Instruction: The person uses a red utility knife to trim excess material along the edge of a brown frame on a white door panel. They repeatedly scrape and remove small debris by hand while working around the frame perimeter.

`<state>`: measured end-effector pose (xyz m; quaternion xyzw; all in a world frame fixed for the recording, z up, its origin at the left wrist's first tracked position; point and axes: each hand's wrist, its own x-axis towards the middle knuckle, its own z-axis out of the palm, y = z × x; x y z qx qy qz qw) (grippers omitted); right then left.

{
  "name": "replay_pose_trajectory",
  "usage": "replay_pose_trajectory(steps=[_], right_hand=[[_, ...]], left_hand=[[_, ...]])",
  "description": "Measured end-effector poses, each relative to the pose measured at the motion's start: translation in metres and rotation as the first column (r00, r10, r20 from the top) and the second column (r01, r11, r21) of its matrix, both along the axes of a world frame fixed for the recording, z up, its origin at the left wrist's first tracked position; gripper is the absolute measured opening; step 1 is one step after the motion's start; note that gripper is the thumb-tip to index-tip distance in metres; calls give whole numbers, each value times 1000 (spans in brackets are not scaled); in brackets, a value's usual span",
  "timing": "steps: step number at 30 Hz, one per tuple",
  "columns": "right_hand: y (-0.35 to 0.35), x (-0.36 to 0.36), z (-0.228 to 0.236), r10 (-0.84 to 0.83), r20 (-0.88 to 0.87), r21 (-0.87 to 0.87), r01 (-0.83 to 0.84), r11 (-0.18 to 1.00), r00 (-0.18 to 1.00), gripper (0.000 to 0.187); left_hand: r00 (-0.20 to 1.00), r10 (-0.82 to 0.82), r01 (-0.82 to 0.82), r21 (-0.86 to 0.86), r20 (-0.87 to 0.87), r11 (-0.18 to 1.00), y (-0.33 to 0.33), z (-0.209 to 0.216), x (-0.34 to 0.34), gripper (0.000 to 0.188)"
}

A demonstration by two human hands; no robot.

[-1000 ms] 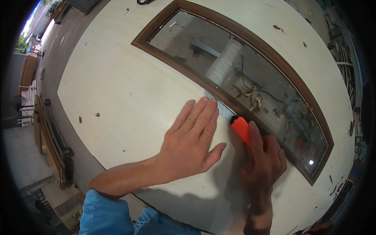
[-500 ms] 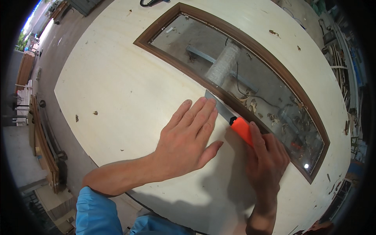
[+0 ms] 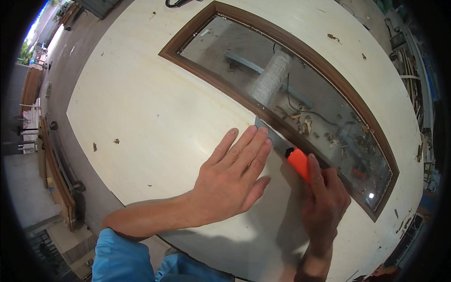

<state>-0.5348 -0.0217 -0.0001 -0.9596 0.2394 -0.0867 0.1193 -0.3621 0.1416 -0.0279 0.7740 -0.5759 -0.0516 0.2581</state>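
In my right hand is an orange-handled knife with a broad grey blade. The blade lies along the lower edge of a brown wooden frame, its tip pointing away to the upper left. My left hand is flat, palm down, fingers stretched out. Its fingertips rest on or right beside the blade near the tip; exact contact is hard to tell. The frame is arched on its far side and surrounds a clear glass pane.
The frame lies on a large pale board with scattered chips. A black-handled tool shows at the far edge. Through the glass, a plastic-wrapped cylinder, a cable and debris are visible. Stacked boards stand at the left.
The knife has slid slightly along the frame's edge, toward me and to the right. Both hands moved with it, the left still flat. The view has also shifted a little.
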Motion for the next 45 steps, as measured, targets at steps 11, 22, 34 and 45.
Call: replay_pose_trajectory(steps=[11, 22, 34, 45], right_hand=[[6, 6, -1, -79, -11, 29, 79, 996, 997, 48], [7, 9, -9, -83, 56, -67, 87, 994, 995, 50], [8, 2, -11, -38, 87, -98, 46, 994, 995, 41], [7, 0, -21, -21, 168, -187, 53, 981, 986, 38]], left_hand=[[999, -34, 37, 102, -34, 994, -4, 5, 0, 71], [1000, -19, 22, 139, -22, 990, -7, 7, -1, 72], [999, -6, 4, 46, 42, 999, -3, 1, -1, 72], [1000, -24, 23, 34, 20, 999, 0, 0, -1, 73]])
